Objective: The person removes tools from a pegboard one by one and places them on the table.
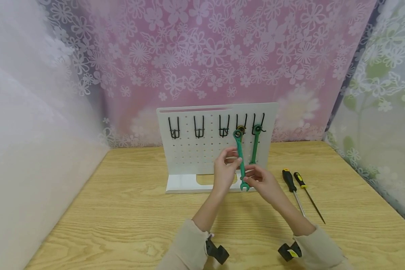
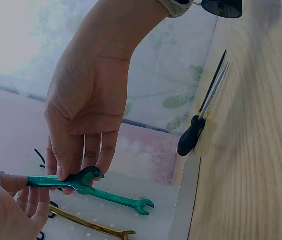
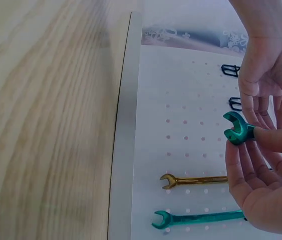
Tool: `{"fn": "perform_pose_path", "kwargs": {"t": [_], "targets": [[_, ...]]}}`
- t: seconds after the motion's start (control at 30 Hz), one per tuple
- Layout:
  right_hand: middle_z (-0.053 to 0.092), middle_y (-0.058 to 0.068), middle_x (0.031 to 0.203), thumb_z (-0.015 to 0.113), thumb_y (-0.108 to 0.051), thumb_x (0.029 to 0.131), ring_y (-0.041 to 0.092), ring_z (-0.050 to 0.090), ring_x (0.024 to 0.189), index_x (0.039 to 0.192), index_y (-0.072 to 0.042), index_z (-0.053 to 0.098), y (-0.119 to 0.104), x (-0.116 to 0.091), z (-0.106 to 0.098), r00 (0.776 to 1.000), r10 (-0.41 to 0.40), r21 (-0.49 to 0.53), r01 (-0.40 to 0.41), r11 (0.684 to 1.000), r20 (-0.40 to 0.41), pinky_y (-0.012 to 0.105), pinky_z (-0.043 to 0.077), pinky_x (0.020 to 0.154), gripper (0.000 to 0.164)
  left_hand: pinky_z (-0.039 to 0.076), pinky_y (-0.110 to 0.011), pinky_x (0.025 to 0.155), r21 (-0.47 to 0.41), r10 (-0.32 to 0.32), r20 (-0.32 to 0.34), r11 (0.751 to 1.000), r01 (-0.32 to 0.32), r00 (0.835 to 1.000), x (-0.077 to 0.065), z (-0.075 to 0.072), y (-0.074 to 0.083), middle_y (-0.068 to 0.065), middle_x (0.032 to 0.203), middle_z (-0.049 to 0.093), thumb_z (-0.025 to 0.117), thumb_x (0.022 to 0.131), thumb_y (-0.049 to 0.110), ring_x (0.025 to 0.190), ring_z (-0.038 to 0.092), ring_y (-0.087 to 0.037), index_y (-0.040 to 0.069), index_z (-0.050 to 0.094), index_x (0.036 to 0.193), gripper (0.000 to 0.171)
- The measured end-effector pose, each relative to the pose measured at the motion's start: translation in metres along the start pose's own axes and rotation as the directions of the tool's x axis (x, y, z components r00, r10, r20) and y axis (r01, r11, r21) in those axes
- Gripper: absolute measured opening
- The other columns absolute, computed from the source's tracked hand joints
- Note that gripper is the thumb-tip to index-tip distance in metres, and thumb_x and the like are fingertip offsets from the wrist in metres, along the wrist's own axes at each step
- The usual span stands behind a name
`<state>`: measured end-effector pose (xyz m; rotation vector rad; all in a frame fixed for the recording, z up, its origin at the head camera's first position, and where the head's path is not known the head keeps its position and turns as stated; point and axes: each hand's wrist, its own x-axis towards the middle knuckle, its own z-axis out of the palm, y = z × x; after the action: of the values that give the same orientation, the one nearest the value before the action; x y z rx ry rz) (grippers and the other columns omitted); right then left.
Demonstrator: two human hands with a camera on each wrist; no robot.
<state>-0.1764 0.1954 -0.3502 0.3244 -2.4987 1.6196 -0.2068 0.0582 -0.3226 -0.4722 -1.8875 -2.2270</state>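
Observation:
Both hands hold a green ratcheting combination wrench upright, ring end up, in front of a white pegboard. My left hand pinches its shank between thumb and fingers. Lower down, my right hand pinches it just above the open jaw end, which shows clearly in the right wrist view. Behind it a gold wrench hangs on the board, mostly hidden in the head view. A second green wrench hangs from the rightmost hook.
Several black double-pronged hooks line the upper board. Two screwdrivers lie on the wooden table to the right: a thicker black-handled one and a thinner black-and-yellow one. Floral curtains stand behind.

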Motion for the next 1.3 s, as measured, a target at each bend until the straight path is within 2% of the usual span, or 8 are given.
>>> {"fn": "perform_pose_path", "kwargs": {"t": [0.13,0.27,0.4,0.63,0.83,1.03,1.13,1.3], "targets": [[0.062,0.02,0.1,0.056,-0.001,0.09,0.028,0.061,0.087,0.118,0.006,0.051,0.004,-0.007,-0.007,1.0,-0.022,0.016,0.022,1.0,-0.011,0.033,0.053,0.069,0.029,0.053,-0.032,0.069,0.032,0.008,0.017,0.999,-0.009,1.0,-0.006,0.009,0.006,-0.016,0.094,0.059,0.06,0.084,-0.008,0.082,0.056,-0.026,-0.005,0.059,0.109,0.026],[0.063,0.022,0.1,0.057,-0.001,0.09,0.025,0.062,0.086,0.119,0.006,0.05,0.009,-0.015,-0.015,0.998,-0.051,0.014,0.051,0.999,-0.029,0.031,0.053,0.069,0.031,0.051,-0.022,0.065,0.044,0.028,0.037,0.999,-0.03,0.999,-0.002,0.019,-0.018,-0.014,0.095,0.061,0.063,0.083,-0.006,0.082,0.057,-0.025,-0.002,0.061,0.11,0.027],[0.065,0.018,0.097,0.058,-0.003,0.089,0.022,0.063,0.082,0.122,0.002,0.05,0.013,-0.023,-0.023,0.997,-0.041,-0.027,0.039,0.999,-0.061,0.026,0.052,0.067,0.033,0.052,-0.022,0.065,0.024,0.009,0.05,1.0,-0.01,0.999,-0.001,0.029,-0.028,-0.008,0.093,0.062,0.065,0.082,-0.003,0.081,0.058,-0.019,0.002,0.062,0.109,0.027],[0.065,0.018,0.096,0.058,-0.005,0.09,0.018,0.063,0.077,0.126,-0.001,0.048,0.021,-0.032,-0.038,0.995,-0.053,-0.055,0.049,0.997,-0.083,0.026,0.051,0.062,0.038,0.053,-0.024,0.066,-0.037,-0.016,0.083,0.999,0.019,0.996,-0.002,0.045,-0.033,-0.004,0.093,0.061,0.065,0.082,-0.004,0.079,0.057,-0.017,0.002,0.062,0.109,0.028],[0.063,0.018,0.099,0.058,-0.009,0.091,0.014,0.062,0.08,0.131,-0.003,0.045,0.026,-0.039,-0.049,0.996,-0.033,-0.081,0.026,0.996,-0.087,0.028,0.05,0.063,0.043,0.054,-0.025,0.065,-0.063,-0.044,0.107,0.997,0.051,0.993,-0.004,0.057,-0.036,-0.005,0.093,0.06,0.064,0.082,-0.006,0.078,0.058,-0.013,0.003,0.062,0.11,0.03],[0.062,0.02,0.1,0.058,-0.007,0.091,0.009,0.06,0.081,0.135,-0.001,0.042,0.031,-0.044,-0.057,0.993,-0.039,-0.1,0.027,0.995,-0.114,0.024,0.05,0.064,0.047,0.053,-0.023,0.065,-0.039,-0.051,0.12,0.998,0.056,0.991,-0.006,0.068,-0.04,-0.005,0.095,0.061,0.064,0.081,-0.008,0.079,0.059,-0.013,0.004,0.062,0.113,0.034],[0.062,0.02,0.1,0.057,-0.008,0.091,0.007,0.06,0.083,0.136,-0.001,0.041,0.035,-0.046,-0.062,0.992,-0.038,-0.107,0.025,0.994,-0.12,0.022,0.049,0.067,0.048,0.054,-0.025,0.065,-0.023,-0.056,0.124,0.998,0.059,0.991,-0.005,0.074,-0.043,-0.008,0.096,0.061,0.063,0.081,-0.011,0.082,0.061,-0.018,0.002,0.061,0.114,0.035],[0.062,0.019,0.1,0.056,-0.009,0.092,0.007,0.06,0.084,0.137,0.0,0.038,0.04,-0.049,-0.07,0.993,-0.02,-0.058,0.013,0.998,-0.112,0.02,0.05,0.069,0.05,0.054,-0.025,0.066,-0.003,-0.07,0.125,0.997,0.071,0.99,-0.005,0.084,-0.048,-0.01,0.098,0.062,0.062,0.08,-0.013,0.085,0.062,-0.023,0.003,0.061,0.115,0.038]]}}
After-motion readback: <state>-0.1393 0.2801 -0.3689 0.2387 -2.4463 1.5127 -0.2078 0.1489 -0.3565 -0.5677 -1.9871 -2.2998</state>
